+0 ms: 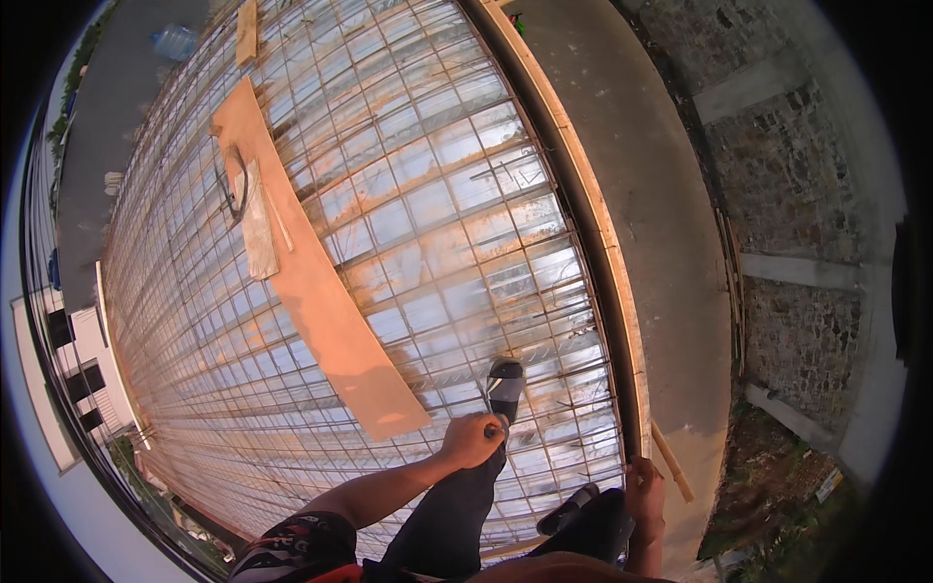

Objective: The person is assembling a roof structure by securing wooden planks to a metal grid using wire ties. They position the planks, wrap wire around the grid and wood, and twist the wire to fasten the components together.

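Observation:
My left hand [473, 440] is closed around a dark-handled tool, whose round dark end shows at the top of the fist. A thin piece stands out from the fist beside my shoe [505, 381]; its kind is too small to tell. Low on the right, my right hand [644, 489] hangs with curled fingers at the long wooden edge board [607, 243]. Whether it touches the board or holds something is hidden. Beneath me spreads a grid of steel reinforcing bars [428, 199] over shiny, orange-stained sheeting.
An orange-brown plank [330, 330] lies across the bars, carrying a pale flat strip [258, 228] and a dark curved piece [236, 185]. A smaller board [247, 34] and a clear blue bottle [175, 42] are farther off. Beyond the edge board are lower concrete ground [646, 175] and a stone wall [787, 165].

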Motion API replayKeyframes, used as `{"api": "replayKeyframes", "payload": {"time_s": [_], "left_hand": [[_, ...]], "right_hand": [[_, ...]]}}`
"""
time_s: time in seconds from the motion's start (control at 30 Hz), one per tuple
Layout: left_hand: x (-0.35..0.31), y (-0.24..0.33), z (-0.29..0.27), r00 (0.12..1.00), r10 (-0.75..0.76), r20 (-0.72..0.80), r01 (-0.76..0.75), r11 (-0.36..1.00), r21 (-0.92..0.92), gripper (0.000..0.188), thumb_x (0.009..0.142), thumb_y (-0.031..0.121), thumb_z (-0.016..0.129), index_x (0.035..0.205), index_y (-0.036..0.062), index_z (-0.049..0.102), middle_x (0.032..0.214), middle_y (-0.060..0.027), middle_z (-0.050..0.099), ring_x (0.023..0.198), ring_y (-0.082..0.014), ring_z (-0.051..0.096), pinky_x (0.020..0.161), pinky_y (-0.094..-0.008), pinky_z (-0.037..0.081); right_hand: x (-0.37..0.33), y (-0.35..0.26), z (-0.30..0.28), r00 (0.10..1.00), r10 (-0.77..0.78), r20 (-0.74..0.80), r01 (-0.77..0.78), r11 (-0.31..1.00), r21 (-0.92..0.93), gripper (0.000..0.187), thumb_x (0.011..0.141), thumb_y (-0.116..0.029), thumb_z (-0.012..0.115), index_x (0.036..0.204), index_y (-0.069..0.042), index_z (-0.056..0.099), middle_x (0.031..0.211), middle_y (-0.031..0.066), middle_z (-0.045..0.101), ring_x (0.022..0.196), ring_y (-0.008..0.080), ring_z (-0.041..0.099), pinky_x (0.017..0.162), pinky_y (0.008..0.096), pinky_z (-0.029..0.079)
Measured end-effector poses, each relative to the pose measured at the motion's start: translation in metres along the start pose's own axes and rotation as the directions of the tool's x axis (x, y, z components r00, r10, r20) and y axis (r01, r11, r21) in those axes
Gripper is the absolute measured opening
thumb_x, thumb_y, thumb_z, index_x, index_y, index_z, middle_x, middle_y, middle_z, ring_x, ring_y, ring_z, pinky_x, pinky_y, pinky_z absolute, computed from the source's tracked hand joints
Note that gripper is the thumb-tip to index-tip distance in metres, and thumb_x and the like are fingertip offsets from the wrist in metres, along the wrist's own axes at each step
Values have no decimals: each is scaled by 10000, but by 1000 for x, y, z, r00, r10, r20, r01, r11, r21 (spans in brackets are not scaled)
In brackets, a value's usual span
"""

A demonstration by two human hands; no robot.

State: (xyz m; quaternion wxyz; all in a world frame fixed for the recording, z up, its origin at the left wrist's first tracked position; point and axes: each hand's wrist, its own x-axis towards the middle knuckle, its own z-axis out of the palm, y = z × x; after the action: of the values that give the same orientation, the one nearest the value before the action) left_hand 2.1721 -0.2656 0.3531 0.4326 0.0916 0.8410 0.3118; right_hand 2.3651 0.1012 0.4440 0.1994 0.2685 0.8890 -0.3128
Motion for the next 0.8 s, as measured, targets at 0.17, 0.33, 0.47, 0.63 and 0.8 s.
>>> {"api": "replayKeyframes", "payload": {"time_s": [0.17,0.33,0.47,0.63,0.8], "left_hand": [[5,-49,-16,955,-296,-37,270,912,-309,332,1040,355,691,1153,60,793,1105,-166,818,1064,-344,785,939,-428,596],[15,-79,-56,878,-475,54,459,807,-370,423,1082,388,649,1251,21,774,1214,-195,801,1191,-345,752,1045,-418,554],[13,-86,-143,868,-483,117,495,822,-280,448,1096,401,647,1290,13,761,1238,-183,797,1165,-312,759,1046,-400,558],[36,-147,-275,798,-555,236,596,784,-175,442,1094,421,665,1262,24,766,1153,-156,808,982,-232,787,911,-388,608],[135,-192,-432,719,-648,249,695,672,-258,503,1125,430,626,1377,-2,683,1217,-121,756,1080,-223,719,882,-374,588]], "right_hand": [[45,2,49,894,411,177,-417,621,664,285,1070,-244,724,1201,6,683,969,102,754,871,242,751,801,395,601],[59,-31,106,937,218,272,-274,944,185,220,1055,-248,689,1103,-42,750,948,193,789,891,302,800,807,428,615],[44,-78,142,756,453,473,-617,733,285,229,1008,-271,733,1067,-53,771,887,204,794,855,360,800,795,454,623],[82,-136,167,649,477,593,-738,586,335,263,1066,-242,695,1139,8,727,886,136,788,790,211,786,712,382,645],[207,-262,138,513,618,596,-795,80,601,298,1139,-280,619,1278,-19,656,1011,129,781,834,212,757,699,330,576]]}}
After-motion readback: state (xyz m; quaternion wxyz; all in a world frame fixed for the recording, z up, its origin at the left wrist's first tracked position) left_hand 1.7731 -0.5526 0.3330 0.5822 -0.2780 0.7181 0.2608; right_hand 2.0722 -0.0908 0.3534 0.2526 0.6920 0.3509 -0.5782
